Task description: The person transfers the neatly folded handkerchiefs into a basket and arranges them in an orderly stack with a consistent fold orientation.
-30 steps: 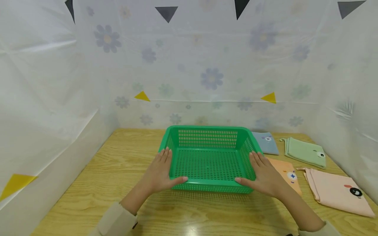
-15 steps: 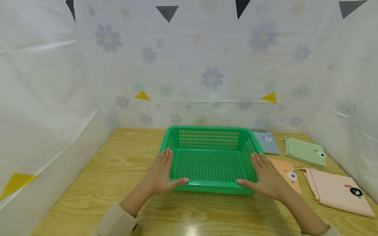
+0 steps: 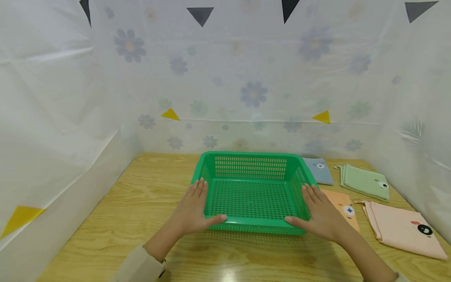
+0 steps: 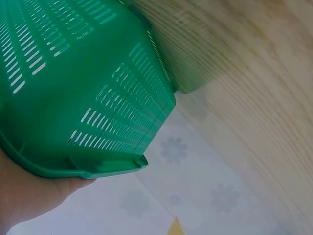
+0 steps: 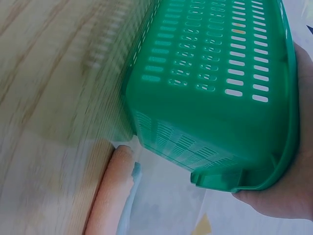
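A green plastic basket [image 3: 251, 225] with slotted walls stands on the wooden table, with nothing inside it. My left hand [image 3: 190, 209] rests on its front left corner, fingers straight along the side rim and thumb on the front rim. At the front right corner my right hand [image 3: 322, 213] lies the same way, thumb on the front rim. From below, the left wrist view has the basket wall [image 4: 63, 117] with part of the left hand [image 4: 29, 196] against its rim. The right wrist view has the right hand [image 5: 298, 181] at the rim too.
Folded cloths lie to the right of the basket: blue [image 3: 323, 176], green [image 3: 363, 183], orange [image 3: 347, 203] partly hidden by the right hand, and pink [image 3: 398, 227]. White sheeting [image 3: 253, 70] encloses the table [image 3: 141, 196] at the back and sides.
The basket has slid slightly toward me and a little to the right, with both hands moving along on its rim. The cloths stay in place.
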A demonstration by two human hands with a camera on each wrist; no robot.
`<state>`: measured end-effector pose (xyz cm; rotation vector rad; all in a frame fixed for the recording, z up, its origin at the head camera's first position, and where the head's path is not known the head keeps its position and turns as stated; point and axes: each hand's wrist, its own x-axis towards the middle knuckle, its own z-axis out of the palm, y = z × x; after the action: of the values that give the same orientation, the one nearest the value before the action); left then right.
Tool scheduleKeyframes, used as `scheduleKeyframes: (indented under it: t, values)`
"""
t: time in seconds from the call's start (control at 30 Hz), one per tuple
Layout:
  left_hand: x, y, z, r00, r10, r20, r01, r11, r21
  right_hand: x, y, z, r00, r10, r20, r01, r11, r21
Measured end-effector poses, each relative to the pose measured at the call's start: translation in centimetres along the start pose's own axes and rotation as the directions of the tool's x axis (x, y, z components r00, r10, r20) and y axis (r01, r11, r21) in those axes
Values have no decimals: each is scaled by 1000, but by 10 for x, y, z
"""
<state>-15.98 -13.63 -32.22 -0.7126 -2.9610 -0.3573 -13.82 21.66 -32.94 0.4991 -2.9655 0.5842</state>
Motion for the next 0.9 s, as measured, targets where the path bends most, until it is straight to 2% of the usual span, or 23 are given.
scheduleKeyframes:
  t: [0.27, 0.63, 0.9]
  values:
    - [-2, 4, 0, 1000, 2, 6, -2, 1000, -10, -3, 1, 0, 1000, 6, -2, -6, 1000, -14]
    - [-4, 4, 2, 1000, 6, -21, -6, 1000, -19, -5, 1, -1, 1000, 12, -4, -13, 1000, -24]
    - [-3, 5, 1, 1000, -2, -12, 2, 1000, -10, -5, 4, 0, 1000, 8, -4, -8, 1000, 29]
